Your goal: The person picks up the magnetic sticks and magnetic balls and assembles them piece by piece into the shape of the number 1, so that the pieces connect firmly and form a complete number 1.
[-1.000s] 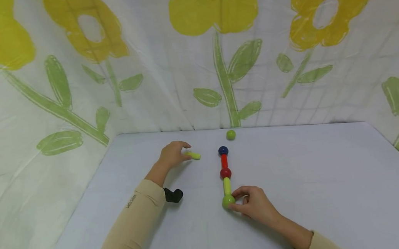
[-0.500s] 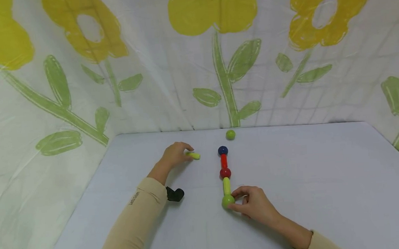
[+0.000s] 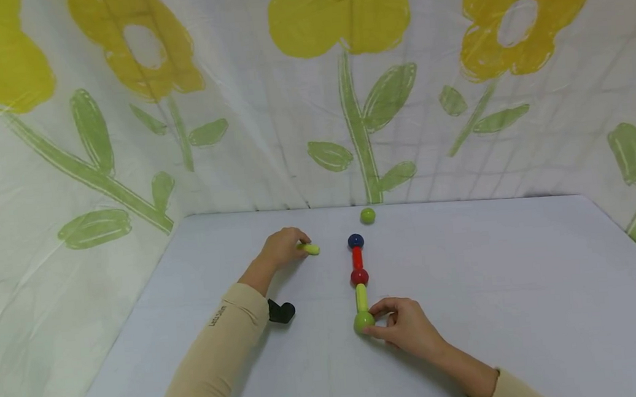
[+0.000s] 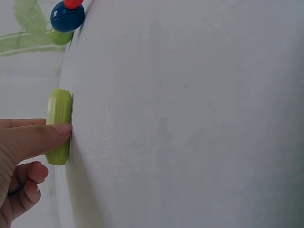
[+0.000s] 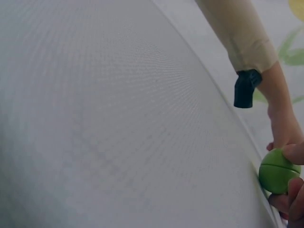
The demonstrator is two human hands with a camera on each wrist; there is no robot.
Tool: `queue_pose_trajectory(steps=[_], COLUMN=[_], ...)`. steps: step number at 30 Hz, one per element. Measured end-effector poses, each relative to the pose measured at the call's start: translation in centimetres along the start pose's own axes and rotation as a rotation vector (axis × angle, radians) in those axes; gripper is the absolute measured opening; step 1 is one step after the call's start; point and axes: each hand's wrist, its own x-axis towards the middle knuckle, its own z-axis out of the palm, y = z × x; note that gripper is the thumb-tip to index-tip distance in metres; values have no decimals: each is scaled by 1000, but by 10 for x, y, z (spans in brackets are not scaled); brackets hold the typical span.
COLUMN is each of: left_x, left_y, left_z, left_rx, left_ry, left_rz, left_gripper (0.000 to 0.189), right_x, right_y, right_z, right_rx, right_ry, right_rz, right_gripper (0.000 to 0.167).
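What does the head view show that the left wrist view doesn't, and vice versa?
Head only: the right hand pinching the near green ball, the lined-up green stick, the red ball, and the black clip at the left sleeve.

Left wrist only: lengthwise lines on the loose green stick, a seam on the blue ball, and free fingers of the left hand, curled.

Both: that hand pinching the loose green stick, the red stick against the blue ball, the far green ball, white table, printed cloth.

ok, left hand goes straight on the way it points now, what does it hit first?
Likely the blue ball or the red rod touching it: the yellow-green rod in the left hand points about at where they meet. Which one first, and whether the heights match, I can't tell.
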Motion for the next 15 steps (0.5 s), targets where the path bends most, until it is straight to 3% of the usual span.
queue_pose_trajectory(steps=[7,15], left_x=[2,-3], left_y=[0,4], left_z=[2,3], left_rx=[69,79], left_ry=[-6,17], left_rz=[40,28], left_gripper=[26,22], right_x=[0,1], right_y=[0,0], right_z=[0,1], right_rx=[-11,-16], right_ry=[2,2], right_rz=[-3,-3], right_gripper=[31,31])
